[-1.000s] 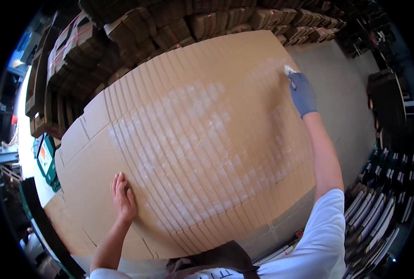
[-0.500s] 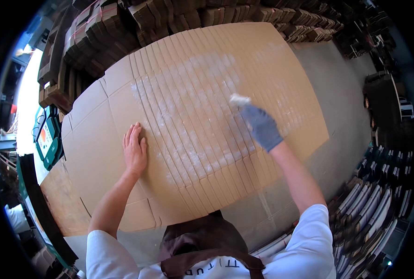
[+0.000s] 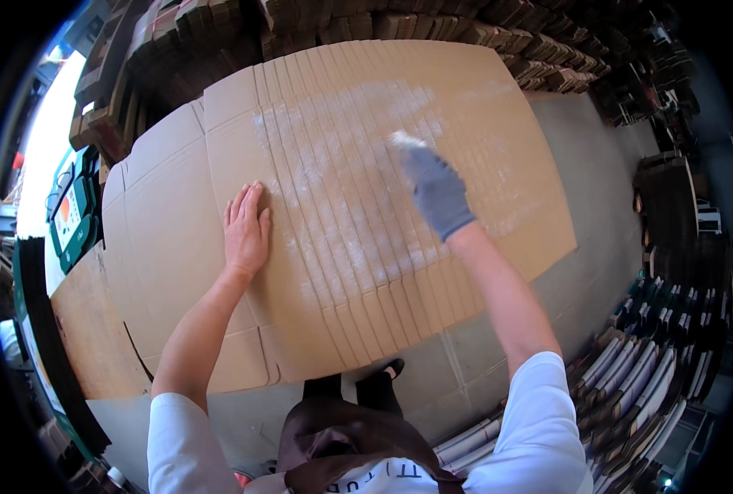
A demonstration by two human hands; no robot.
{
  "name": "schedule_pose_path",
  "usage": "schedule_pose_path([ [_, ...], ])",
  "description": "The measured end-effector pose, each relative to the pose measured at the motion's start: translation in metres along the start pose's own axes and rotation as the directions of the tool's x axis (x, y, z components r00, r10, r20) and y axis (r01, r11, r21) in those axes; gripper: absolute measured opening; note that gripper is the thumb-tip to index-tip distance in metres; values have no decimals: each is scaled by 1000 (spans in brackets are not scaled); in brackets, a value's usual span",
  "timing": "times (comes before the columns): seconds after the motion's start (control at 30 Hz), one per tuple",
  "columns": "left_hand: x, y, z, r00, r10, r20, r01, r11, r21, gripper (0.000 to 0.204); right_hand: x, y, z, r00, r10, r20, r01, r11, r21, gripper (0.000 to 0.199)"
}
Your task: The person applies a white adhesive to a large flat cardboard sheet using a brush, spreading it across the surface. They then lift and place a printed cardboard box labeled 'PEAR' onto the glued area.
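A broad fan of overlapping brown cardboard sheets (image 3: 173, 198) lies before me, their edges stepped side by side. White, wet-looking smears spread across the stepped strips in the middle. My bare left hand (image 3: 246, 229) rests flat on the cardboard left of the smears, fingers stretched out and close together. In a grey glove, my right hand (image 3: 437, 188) is closed over the smeared strips. From its fingers sticks out the white head of what looks like a brush (image 3: 406, 140), blurred by motion; its handle is hidden in the glove.
Piles of bundled cardboard (image 3: 202, 37) stand along the far side. A wooden board (image 3: 90, 321) shows under the cardboard's left end, beside green printed panels (image 3: 76, 216). Rows of stacked flat pieces (image 3: 630, 362) fill the lower right. Grey floor (image 3: 597, 156) runs along the right.
My right hand has swept up and to the left with the brush across the strips. The left hand has shifted slightly up. The whole view has tilted a little, showing feet below.
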State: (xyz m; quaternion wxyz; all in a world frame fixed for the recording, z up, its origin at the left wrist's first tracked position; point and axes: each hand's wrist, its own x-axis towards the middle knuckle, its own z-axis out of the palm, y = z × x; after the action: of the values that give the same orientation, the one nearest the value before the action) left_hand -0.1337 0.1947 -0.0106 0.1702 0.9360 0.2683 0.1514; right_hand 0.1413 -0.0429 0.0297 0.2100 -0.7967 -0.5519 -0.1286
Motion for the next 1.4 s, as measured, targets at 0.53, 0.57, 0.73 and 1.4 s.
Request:
schedule_pose_path([
  [0.53,-116,213,-21,974,137,179,-21,844,-536,9,-386,28,-219,159,987,-14,-754,131,643,39],
  [0.57,-158,248,-11,911,314,269,-73,762,-643,9,-421,8,-208,91,995,50,-775,39,630,38],
  [0.73,-363,356,135,384,192,903,829,360,-429,30,-531,-116,-104,-48,978,202,-832,-151,533,37],
  [1.4,-447,157,345,-236,-198,951,958,115,261,18,-638,-248,98,311,849,428,-910,136,392,78],
])
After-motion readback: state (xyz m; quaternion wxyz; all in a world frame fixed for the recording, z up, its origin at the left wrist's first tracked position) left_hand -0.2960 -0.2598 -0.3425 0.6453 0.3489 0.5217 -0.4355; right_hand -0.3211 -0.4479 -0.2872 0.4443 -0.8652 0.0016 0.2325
